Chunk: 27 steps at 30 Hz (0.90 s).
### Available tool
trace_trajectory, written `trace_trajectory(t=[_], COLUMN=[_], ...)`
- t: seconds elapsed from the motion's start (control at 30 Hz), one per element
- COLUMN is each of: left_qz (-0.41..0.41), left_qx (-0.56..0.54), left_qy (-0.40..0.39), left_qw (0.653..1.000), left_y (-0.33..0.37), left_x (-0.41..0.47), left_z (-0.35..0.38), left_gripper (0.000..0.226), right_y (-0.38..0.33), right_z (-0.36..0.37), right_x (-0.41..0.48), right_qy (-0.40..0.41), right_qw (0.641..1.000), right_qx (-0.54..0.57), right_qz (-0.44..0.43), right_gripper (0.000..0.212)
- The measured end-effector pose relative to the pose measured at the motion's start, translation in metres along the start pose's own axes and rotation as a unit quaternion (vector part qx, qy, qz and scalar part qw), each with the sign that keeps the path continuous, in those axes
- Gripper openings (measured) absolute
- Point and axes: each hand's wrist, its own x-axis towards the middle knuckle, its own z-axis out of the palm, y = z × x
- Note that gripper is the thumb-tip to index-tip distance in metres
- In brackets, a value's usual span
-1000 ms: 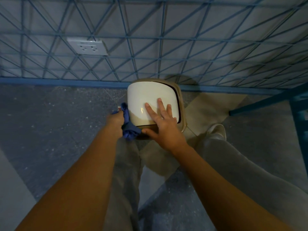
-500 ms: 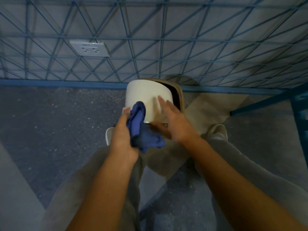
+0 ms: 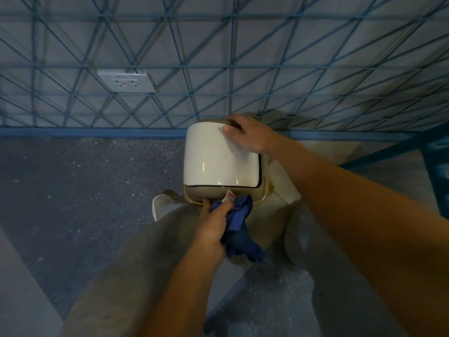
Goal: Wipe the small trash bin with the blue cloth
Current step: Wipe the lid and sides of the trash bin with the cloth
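White glossy lid, rounded-square, on a tan body: that's the small trash bin (image 3: 220,164). Lid is down, with a dark gap line along its near and right edges. Two small light glints sit on the lid near its front edge. The tan rim below the lid has a shiny gold-looking band at the near edge.

Bin stands on the floor (image 3: 73,190), dark speckled grey, right up against the blue base rail of the wire lattice (image 3: 267,69). It sits between the person's legs, in grey-beige trousers (image 3: 126,263), with a white shoe (image 3: 159,205) just left of its near corner.

Hands:
- right hand (image 3: 247,135) is at the bin's far right corner, thumb flat on the lid, fingers curled over the back edge, gripping it.
- left hand (image 3: 213,224) is at the bin's near edge, fingers closed round the bunched blue cloth (image 3: 239,229). The cloth's top touches the tan rim; the rest hangs down below the hand.

Labels: small white tag (image 3: 229,197) with a red mark sticks up from the cloth against the rim, text too small to read. White double wall socket (image 3: 126,81) behind the lattice, upper left, has a line of print at its top, unreadable.
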Motion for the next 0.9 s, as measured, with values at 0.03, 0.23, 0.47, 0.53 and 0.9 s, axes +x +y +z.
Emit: trace_trajectory(t=[0.03,0.23,0.47,0.53,0.9], left_qz=[0.013,0.012,0.049,0.048,0.098], left_qx=[0.006,0.008,0.050,0.040,0.049], left_qy=[0.003,0.022,0.011,0.007,-0.070], left_qw=[1.000,1.000,0.998,0.998,0.992], left_y=[0.001,0.014,0.030,0.035,0.051], left_x=[0.002,0.018,0.030,0.030,0.047], left_z=[-0.002,-0.007,-0.008,-0.006,0.009], left_gripper=[0.042,0.037,0.016,0.015,0.018], right_y=[0.003,0.033,0.059,0.064,0.070], right_z=[-0.002,-0.007,-0.003,0.001,0.014], right_x=[-0.002,-0.031,-0.088,-0.102,-0.123], right_qy=[0.014,0.058,0.069,0.076,0.129], right_qw=[1.000,0.996,0.987,0.981,0.959], right_qx=[-0.009,-0.002,0.071,0.099,0.139], right_qz=[0.001,0.069,0.129,0.148,0.209], right_gripper=[0.054,0.056,0.055,0.054,0.061])
